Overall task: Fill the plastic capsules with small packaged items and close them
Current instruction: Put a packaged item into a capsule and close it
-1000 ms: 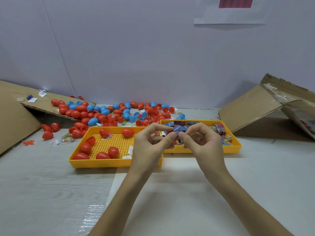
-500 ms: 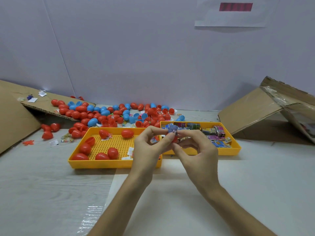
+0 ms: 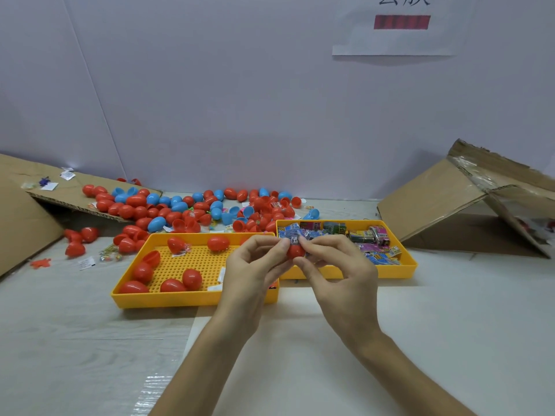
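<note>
While both hands meet fingertip to fingertip, the left hand (image 3: 255,265) pinches a red capsule half (image 3: 295,251) from its nine o'clock side. The right hand (image 3: 339,271) pinches a blue packet (image 3: 292,237) at the shell's twelve o'clock, touching its mouth and apparently not yet inside. The packet looks wider than the opening. Risk: pushed in crooked, it bunches at the rim and the capsule won't close. Squeezed hard, the slick shell could squirt toward the yellow tray (image 3: 192,300) at nine o'clock.
</note>
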`<state>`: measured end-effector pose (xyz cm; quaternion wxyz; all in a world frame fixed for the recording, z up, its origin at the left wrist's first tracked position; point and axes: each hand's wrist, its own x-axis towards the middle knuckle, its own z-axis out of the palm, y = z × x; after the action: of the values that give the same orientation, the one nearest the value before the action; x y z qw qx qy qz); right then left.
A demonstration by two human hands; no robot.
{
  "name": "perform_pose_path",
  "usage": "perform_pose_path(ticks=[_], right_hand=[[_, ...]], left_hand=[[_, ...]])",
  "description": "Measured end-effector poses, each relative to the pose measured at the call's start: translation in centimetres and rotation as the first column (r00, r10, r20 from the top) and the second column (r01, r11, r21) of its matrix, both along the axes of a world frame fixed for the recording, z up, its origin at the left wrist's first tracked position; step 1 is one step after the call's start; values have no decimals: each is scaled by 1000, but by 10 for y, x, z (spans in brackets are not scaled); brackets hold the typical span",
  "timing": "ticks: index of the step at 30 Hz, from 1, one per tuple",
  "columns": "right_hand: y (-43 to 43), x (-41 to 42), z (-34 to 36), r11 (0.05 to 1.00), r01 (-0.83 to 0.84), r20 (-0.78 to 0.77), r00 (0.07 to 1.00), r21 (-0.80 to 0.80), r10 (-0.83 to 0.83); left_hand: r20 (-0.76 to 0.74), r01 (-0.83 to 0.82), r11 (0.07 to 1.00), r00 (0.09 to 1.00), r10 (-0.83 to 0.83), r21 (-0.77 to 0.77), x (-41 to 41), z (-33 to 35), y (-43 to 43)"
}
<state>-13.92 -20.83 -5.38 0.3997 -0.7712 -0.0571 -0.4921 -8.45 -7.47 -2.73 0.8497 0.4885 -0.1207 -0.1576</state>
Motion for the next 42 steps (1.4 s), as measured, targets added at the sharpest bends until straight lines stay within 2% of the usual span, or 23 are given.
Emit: perform_pose_path(ticks=[8,18,25,36,42], right_hand=[[0,-2,0,1000,17,-6,1000,6,-17],[0,-1,-2,996,82,55,995,-28,-80],[1,-3,2,999,47,-21,999,8,-47],[-1,-2,0,994,105,48,993,-36,-104],[-1,-3,3,999,51,-8,999,3,-51]], left_hand=[[-74,47,996,996,-53,-81,3,0,1],[-77,106,991,991,-112,-81,1,1,2],[-92,108,990,989,-116,-96,2,1,3],[-73,137,984,987,-146,-116,1,0,1],[-81,128,988,987,-135,-90,0,0,0]])
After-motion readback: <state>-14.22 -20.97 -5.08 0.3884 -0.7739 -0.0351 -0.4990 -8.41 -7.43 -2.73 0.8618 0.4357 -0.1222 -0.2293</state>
